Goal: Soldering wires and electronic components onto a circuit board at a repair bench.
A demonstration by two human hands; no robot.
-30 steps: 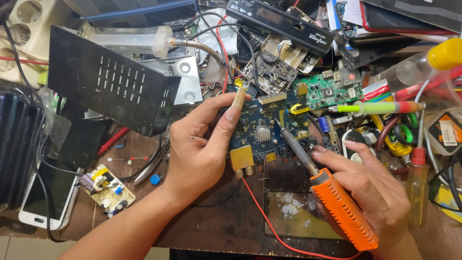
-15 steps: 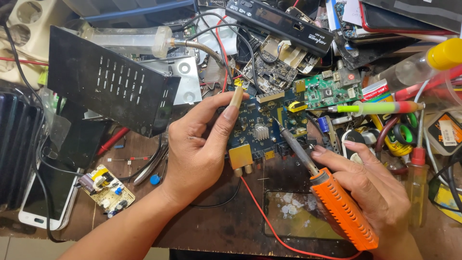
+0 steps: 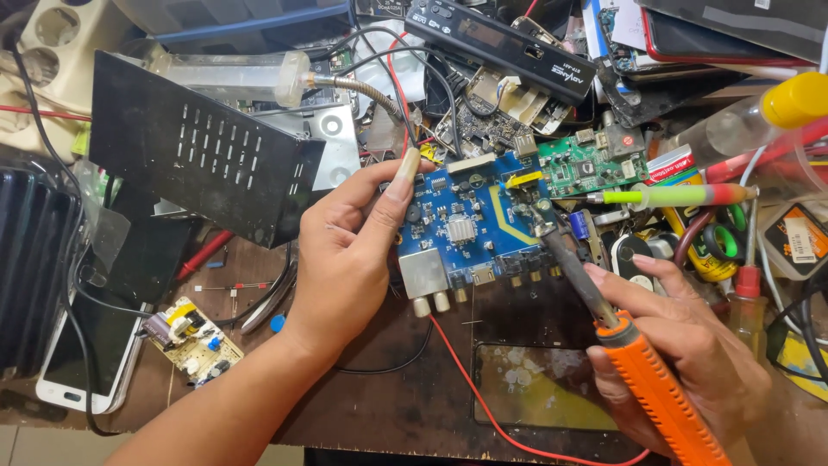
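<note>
Blue circuit board [image 3: 473, 226] pinched at its left edge by left hand [image 3: 345, 259]; soldering iron [image 3: 630, 362], gripped in right hand [image 3: 681, 362], slanted up-left, tip seemingly touching the board's right side.

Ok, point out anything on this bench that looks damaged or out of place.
The dark glass panel lying on the wooden bench near the right hand shows whitish blotches and yellowed areas, so it looks worn or damaged. The white phone hangs over the bench's front edge. Loose circuit boards and cables lie piled everywhere.
</note>
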